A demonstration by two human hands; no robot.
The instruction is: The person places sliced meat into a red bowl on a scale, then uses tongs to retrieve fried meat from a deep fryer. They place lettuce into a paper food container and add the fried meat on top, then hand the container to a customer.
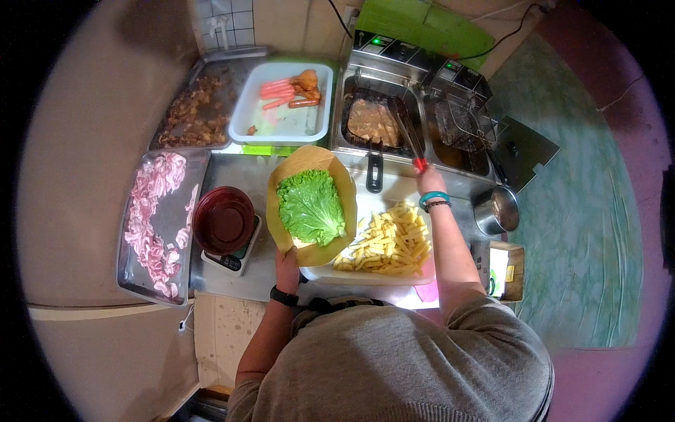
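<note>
My left hand (287, 264) grips the near edge of a brown paper food tray (343, 184). A large green lettuce leaf (309, 207) lies in that tray, which is held over the counter's middle. Closed round the red-gripped end of metal tongs (408, 132) is my right hand (430, 181). The tongs reach up into the left fryer basket, at the right side of browned meat pieces (375, 124). The basket's black handle (375, 173) points toward me. Cut fries (394, 243) fill much of a white tub (365, 277) below my right forearm.
At the left are a tray of raw pink meat (149, 225), a dark red bowl (223, 219) on a scale (232, 263), and a tray of browned pieces (193, 116). A white tub (246, 105) holds sausages. Right are another fryer basket (460, 119) and a steel pot (496, 211).
</note>
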